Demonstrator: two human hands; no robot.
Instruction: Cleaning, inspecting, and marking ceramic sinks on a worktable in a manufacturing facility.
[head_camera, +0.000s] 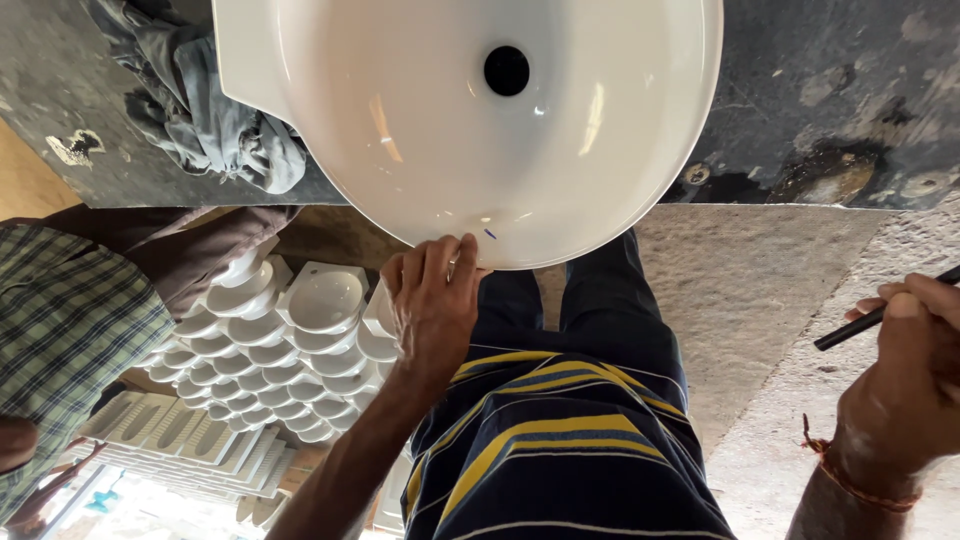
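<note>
On the dark stone bench (820, 100), white ceramic basin (470, 110) sits bowl-up, its front rim jutting past the bench edge toward the person. Drain hole (507, 70) is open, near the middle of the bowl.

Left hand (432, 300) grips the near rim: fingers (440, 262) curled together over the lip, pressed on the glaze. Small blue-purple mark (490, 234) sits on the rim just beside those fingertips.

Right hand (915, 380) held well apart from the basin, out at the right; fingers closed around a thin black marker (880, 312), tip pointing left and down. Red thread at the wrist.

Grey rag (215, 110) bunched on the bench, touching the basin's left side. Below left, stacked white basins (290, 340) in rows; a second person's checked sleeve (70, 320) close by them.

Risks, as judged:
- Basin overhangs the bench; only one hand steadies it. A pull or slip on smooth glaze could tip it off the edge and break it.
- Fingertips sit next to the fresh-looking mark; a slide could smear it.
- Marker tip brought in carelessly could stray-mark the glaze.
- A fall to the left could reach the stacked ware or the other person.
</note>
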